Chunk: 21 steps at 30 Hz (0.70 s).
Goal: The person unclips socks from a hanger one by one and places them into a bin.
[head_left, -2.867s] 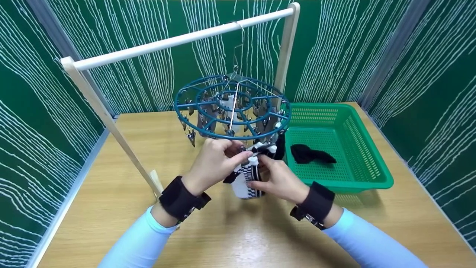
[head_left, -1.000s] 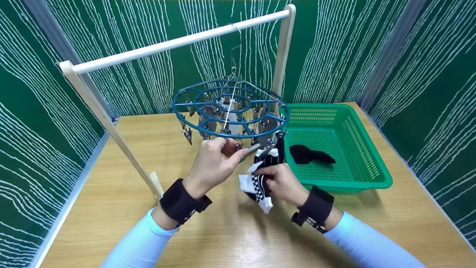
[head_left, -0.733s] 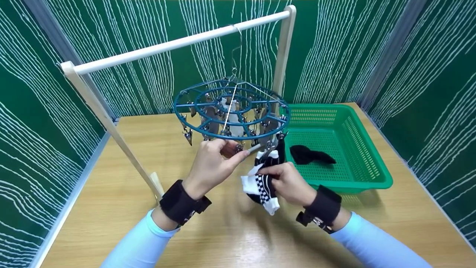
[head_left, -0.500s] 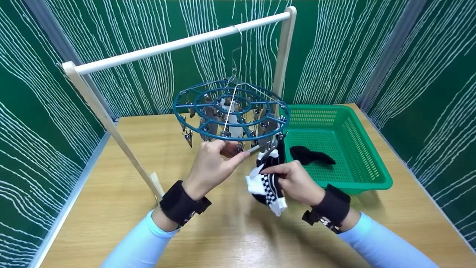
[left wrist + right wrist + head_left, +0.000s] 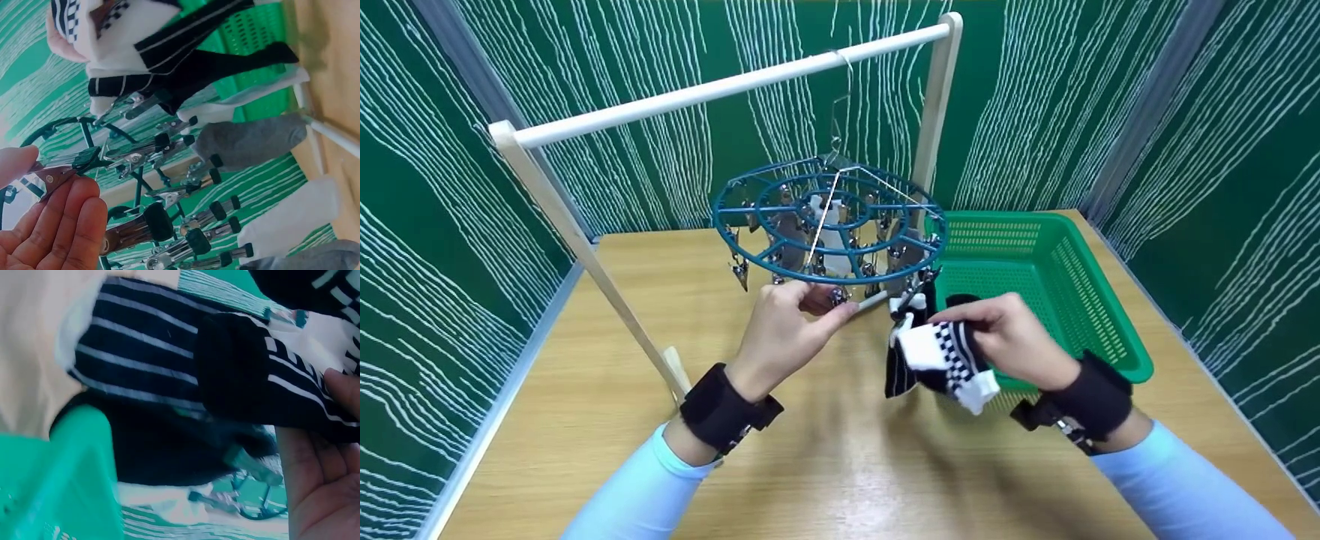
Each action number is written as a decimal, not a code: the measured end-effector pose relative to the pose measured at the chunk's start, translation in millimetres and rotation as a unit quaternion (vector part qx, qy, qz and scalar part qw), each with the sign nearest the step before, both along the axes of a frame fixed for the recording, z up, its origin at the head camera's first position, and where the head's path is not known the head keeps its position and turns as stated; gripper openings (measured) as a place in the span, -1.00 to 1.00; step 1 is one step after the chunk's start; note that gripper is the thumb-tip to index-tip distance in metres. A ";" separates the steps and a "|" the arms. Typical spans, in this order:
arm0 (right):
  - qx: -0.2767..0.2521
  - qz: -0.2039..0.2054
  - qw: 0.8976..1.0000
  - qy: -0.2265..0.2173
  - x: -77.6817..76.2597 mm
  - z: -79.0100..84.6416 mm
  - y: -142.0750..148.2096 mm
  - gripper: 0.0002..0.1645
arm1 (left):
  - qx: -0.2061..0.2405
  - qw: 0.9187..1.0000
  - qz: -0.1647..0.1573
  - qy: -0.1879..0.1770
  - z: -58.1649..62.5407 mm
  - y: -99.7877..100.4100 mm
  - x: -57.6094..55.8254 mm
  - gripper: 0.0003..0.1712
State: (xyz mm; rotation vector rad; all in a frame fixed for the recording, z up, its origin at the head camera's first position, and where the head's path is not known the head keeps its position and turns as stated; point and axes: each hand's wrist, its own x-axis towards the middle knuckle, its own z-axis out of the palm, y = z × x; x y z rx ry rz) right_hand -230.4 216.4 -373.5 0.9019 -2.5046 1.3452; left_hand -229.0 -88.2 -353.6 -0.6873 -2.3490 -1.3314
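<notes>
Right hand [image 5: 1012, 341] pinches sock [image 5: 954, 361]; fingers [image 5: 298, 453] part-hidden

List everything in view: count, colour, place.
Table: 1, light wood, foreground
Stand: 1, pale wood and white, on table
Hanger: 1, teal, on the stand
Clips: many, metallic, around hanger
Basket: 1, green, right of hanger
Checked sock: at least 1, black-and-white, by basket
Dark hanging socks: 2, black, one striped, by basket
Pale hanging socks: at least 4, grey and white, under hanger
Black cloth: 1, black, in basket, mostly hidden
Panels: 3, green with white lines, back and sides
Posts: 2, grey, corners
Wristbands: 2, black, wrists
Sleeves: 2, light blue, forearms
Left hand: 1, bare, pinching clip
Right hand: 1, bare, gripping checked sock
</notes>
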 end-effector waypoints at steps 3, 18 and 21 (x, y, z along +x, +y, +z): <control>-0.030 -0.008 1.000 -0.002 -0.2 9.1 7.8 -0.44 | 0.001 1.000 0.000 0.001 -0.3 -0.4 -0.6 -0.77; -0.072 -0.102 0.992 -0.021 -34.8 38.1 57.2 -0.62 | -0.001 1.000 0.001 0.012 1.5 -2.5 -1.8 -0.81; -0.059 -0.136 0.989 -0.031 -47.0 37.1 66.8 -0.64 | 0.002 1.000 0.000 0.014 1.4 -2.6 -2.9 -0.81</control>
